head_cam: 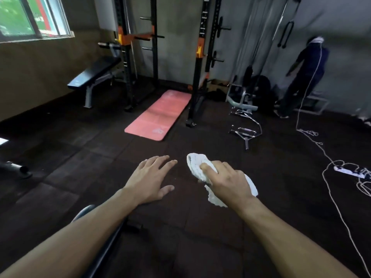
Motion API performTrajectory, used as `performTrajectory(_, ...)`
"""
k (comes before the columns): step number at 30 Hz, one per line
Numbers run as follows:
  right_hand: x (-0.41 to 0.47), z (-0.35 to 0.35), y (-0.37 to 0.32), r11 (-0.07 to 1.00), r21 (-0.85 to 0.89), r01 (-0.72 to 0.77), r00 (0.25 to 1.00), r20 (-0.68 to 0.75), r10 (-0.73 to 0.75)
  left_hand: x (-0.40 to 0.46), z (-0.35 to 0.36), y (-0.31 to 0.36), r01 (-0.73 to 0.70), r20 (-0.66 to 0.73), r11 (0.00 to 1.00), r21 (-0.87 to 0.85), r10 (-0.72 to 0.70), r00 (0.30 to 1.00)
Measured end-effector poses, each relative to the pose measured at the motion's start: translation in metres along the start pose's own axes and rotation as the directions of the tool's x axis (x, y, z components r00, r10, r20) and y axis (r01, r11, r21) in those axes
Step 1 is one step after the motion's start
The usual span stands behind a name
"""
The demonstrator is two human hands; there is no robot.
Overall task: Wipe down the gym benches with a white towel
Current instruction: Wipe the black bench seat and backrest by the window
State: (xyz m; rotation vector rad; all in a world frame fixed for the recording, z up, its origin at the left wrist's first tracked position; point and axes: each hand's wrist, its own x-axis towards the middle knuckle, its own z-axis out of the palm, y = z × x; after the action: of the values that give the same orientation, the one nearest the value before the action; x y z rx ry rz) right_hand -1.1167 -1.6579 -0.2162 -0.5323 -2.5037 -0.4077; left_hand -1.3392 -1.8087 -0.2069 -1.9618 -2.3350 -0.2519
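From the head camera, both arms reach out over the dark rubber floor tiles. The right hand grips a crumpled white towel, fingers curled round it. The left hand is empty, its fingers spread and straight, just beside the towel without touching it. A black weight bench stands well apart at the far left, beside a power rack and a pink exercise mat.

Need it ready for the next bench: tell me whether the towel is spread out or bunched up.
Bunched up. The white towel is crumpled in the right hand, folds sticking out past its fingers and beside the wrist.
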Motion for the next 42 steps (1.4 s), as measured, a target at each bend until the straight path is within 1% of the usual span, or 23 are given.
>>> performTrajectory(2,0.024,0.019,0.036,0.999,-0.05,-0.003,0.998,-0.061,0.0,0.052,0.007,-0.007,-0.015,-0.024,1.0,-0.012,0.015,1.0)
performTrajectory(6,0.071,0.047,0.09,0.998,-0.066,-0.008,0.996,-0.093,0.002,0.135,0.013,-0.014,-0.03,-0.003,0.999,-0.02,0.03,1.0)
performTrajectory(9,0.102,0.081,0.12,0.995,-0.09,0.032,0.995,-0.091,-0.04,0.184,0.011,-0.03,-0.045,-0.028,0.999,-0.017,0.044,0.999)
performTrajectory(11,0.13,0.109,0.14,0.996,-0.057,0.069,0.994,-0.076,-0.073,0.215,0.009,-0.045,-0.019,-0.048,1.0,0.001,0.019,0.999)
performTrajectory(15,0.189,0.166,0.168,0.983,0.026,0.179,0.974,-0.144,-0.174,0.265,0.016,-0.072,0.086,-0.046,0.995,0.053,-0.084,0.995)
performTrajectory(17,0.221,0.198,0.182,0.961,0.079,0.263,0.953,-0.173,-0.247,0.285,0.02,-0.087,0.157,-0.051,0.984,0.087,-0.153,0.987)
performTrajectory(21,0.292,0.244,0.205,0.882,0.234,0.408,0.909,-0.195,-0.369,0.32,0.026,-0.111,0.338,-0.064,0.936,0.093,-0.334,0.941)
performTrajectory(23,0.322,0.263,0.209,0.843,0.252,0.475,0.876,-0.224,-0.426,0.33,0.03,-0.124,0.412,-0.081,0.907,0.089,-0.405,0.911)
performTrajectory(26,0.364,0.295,0.212,0.767,0.293,0.57,0.821,-0.231,-0.522,0.338,0.036,-0.147,0.508,-0.031,0.857,0.088,-0.507,0.861)
performTrajectory(28,0.394,0.32,0.204,0.717,0.268,0.644,0.764,-0.285,-0.579,0.347,0.04,-0.171,0.576,-0.036,0.812,0.093,-0.575,0.817)
performTrajectory(31,0.437,0.353,0.189,0.652,0.304,0.695,0.719,-0.326,-0.614,0.359,0.046,-0.21,0.629,-0.036,0.772,0.098,-0.628,0.777)
performTrajectory(32,0.453,0.367,0.186,0.641,0.291,0.71,0.703,-0.341,-0.624,0.365,0.052,-0.224,0.644,-0.048,0.759,0.092,-0.643,0.765)
performTrajectory(34,0.49,0.395,0.176,0.626,0.254,0.737,0.674,-0.345,-0.653,0.377,0.061,-0.26,0.658,-0.031,0.745,0.111,-0.659,0.752)
performTrajectory(36,0.533,0.42,0.162,0.609,0.184,0.771,0.63,-0.358,-0.689,0.394,0.068,-0.301,0.67,-0.041,0.733,0.12,-0.671,0.741)
performTrajectory(38,0.575,0.441,0.154,0.627,0.132,0.767,0.625,-0.374,-0.686,0.416,0.068,-0.343,0.681,-0.067,0.721,0.127,-0.679,0.731)
performTrajectory(39,0.6,0.448,0.148,0.645,0.129,0.753,0.637,-0.384,-0.668,0.427,0.066,-0.364,0.69,-0.086,0.712,0.13,-0.685,0.723)
performTrajectory(40,0.622,0.455,0.145,0.663,0.136,0.736,0.662,-0.351,-0.663,0.436,0.067,-0.381,0.711,-0.111,0.696,0.1,-0.702,0.703)
performTrajectory(41,0.639,0.463,0.14,0.671,0.149,0.727,0.676,-0.33,-0.659,0.443,0.064,-0.387,0.722,-0.084,0.688,0.077,-0.717,0.692)
performTrajectory(42,0.655,0.47,0.136,0.657,0.162,0.736,0.67,-0.311,-0.674,0.446,0.061,-0.398,0.73,-0.071,0.681,0.057,-0.726,0.684)
